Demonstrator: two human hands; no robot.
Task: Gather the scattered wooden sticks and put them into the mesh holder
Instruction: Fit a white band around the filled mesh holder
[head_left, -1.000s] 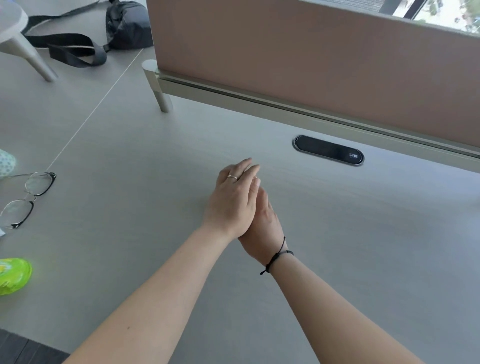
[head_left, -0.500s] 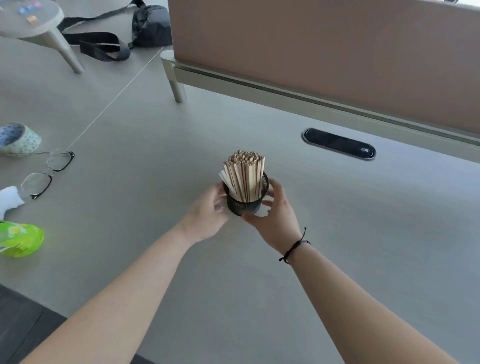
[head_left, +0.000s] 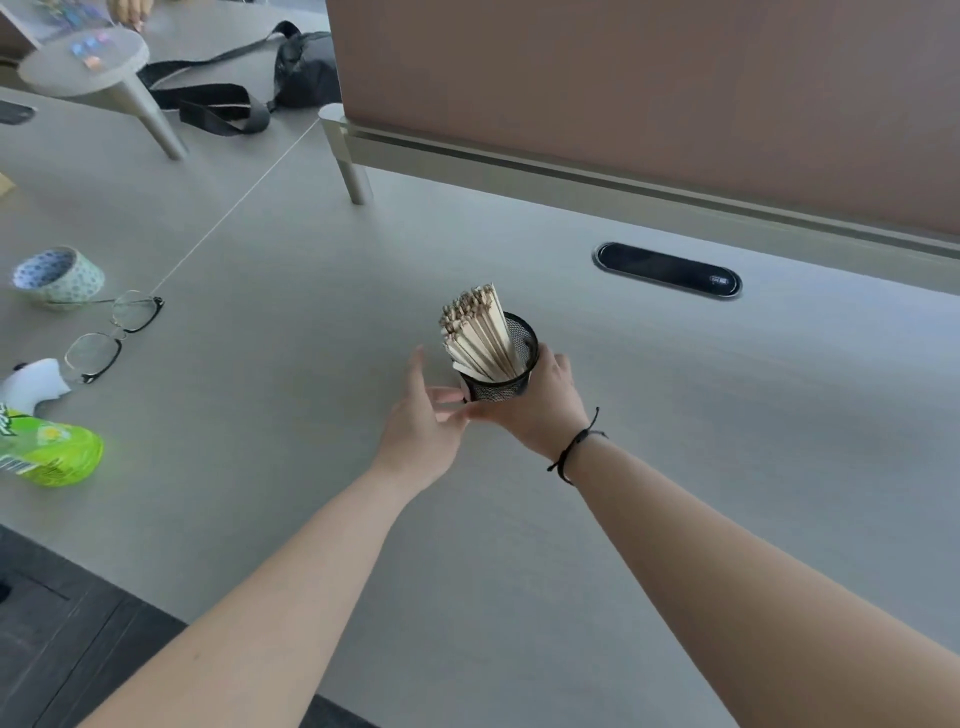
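Wooden sticks (head_left: 475, 332) stand bundled in the black mesh holder (head_left: 501, 382), leaning left, away from the right hand (head_left: 540, 410), whose fingers curl around the holder's wall and grasp it on the grey desk (head_left: 675, 441). Left hand (head_left: 421, 426) sits just beside, fingers loosely spread, thumb raised, tips near the holder's base.

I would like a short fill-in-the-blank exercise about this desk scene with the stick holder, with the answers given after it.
1. The wooden sticks stand in a black ____ holder.
2. The ____ hand, with a black cord at its wrist, grips the holder.
3. The sticks lean toward the ____ side of the picture.
4. The eyeglasses lie between a patterned tape roll and a ____ spray bottle.

Answers: mesh; right; left; green
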